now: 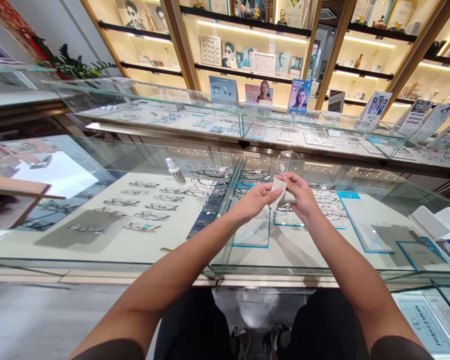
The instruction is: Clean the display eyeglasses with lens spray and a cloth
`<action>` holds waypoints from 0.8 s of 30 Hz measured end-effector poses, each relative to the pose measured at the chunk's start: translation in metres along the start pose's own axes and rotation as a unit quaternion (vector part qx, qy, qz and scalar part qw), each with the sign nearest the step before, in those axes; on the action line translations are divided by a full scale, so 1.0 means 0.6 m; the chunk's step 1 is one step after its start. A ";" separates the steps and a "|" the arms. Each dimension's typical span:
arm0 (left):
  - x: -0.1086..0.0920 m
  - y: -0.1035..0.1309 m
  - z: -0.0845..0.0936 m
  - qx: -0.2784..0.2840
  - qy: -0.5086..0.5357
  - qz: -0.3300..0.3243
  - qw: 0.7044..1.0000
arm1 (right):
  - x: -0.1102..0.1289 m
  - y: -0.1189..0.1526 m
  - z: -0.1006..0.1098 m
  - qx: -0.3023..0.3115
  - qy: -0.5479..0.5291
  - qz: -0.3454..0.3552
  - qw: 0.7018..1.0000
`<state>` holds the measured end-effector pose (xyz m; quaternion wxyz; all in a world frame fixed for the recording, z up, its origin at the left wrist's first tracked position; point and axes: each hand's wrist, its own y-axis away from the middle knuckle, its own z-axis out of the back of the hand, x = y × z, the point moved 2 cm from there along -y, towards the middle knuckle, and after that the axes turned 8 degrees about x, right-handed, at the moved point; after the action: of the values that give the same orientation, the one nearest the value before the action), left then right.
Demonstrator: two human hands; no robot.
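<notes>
Above the glass counter, both my hands come together around a pale cleaning cloth [279, 191] and a pair of thin-framed eyeglasses [284, 162]. My left hand [260, 197] pinches the cloth from the left side. My right hand [300, 195] has its fingers closed round the glasses and part of the cloth. The clear lenses stick up past the fingertips; the rest of the frame is hidden by the cloth and fingers. A white spray bottle [176, 171] stands on the counter glass, left of my hands.
Rows of eyeglasses [153, 205] lie inside the glass display case [135, 262] below. Another glass case [243, 125] with upright advertising cards [299, 95] runs across behind it. Open white boxes [431, 222] sit at the right end. Lit shelves [247, 25] line the back wall.
</notes>
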<state>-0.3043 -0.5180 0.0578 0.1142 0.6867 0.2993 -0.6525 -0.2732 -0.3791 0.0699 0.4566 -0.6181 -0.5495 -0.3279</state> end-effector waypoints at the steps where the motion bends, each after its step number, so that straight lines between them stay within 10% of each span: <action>1: -0.001 -0.002 -0.002 0.002 0.014 -0.007 1.000 | 0.003 -0.002 0.000 0.003 -0.004 0.004 1.000; 8: -0.067 -0.046 -0.014 -0.014 -0.008 -0.131 0.991 | 0.076 -0.043 -0.030 0.051 -0.003 0.084 0.995; 15: -0.173 -0.087 -0.051 -0.144 -0.154 -0.358 0.910 | 0.183 -0.054 -0.089 0.049 0.068 0.217 0.973; 20: -0.177 -0.081 -0.058 -0.157 -0.149 -0.342 0.914 | 0.187 -0.039 -0.091 0.053 0.073 0.238 0.967; 24: -0.185 -0.069 -0.038 -0.028 -0.146 -0.279 0.949 | 0.185 -0.037 -0.083 0.068 0.074 0.231 0.968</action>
<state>-0.3053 -0.5018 0.1773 -0.0111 0.4693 0.4769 -0.7431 -0.2701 -0.3832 0.1933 0.6002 -0.6697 -0.3777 -0.2204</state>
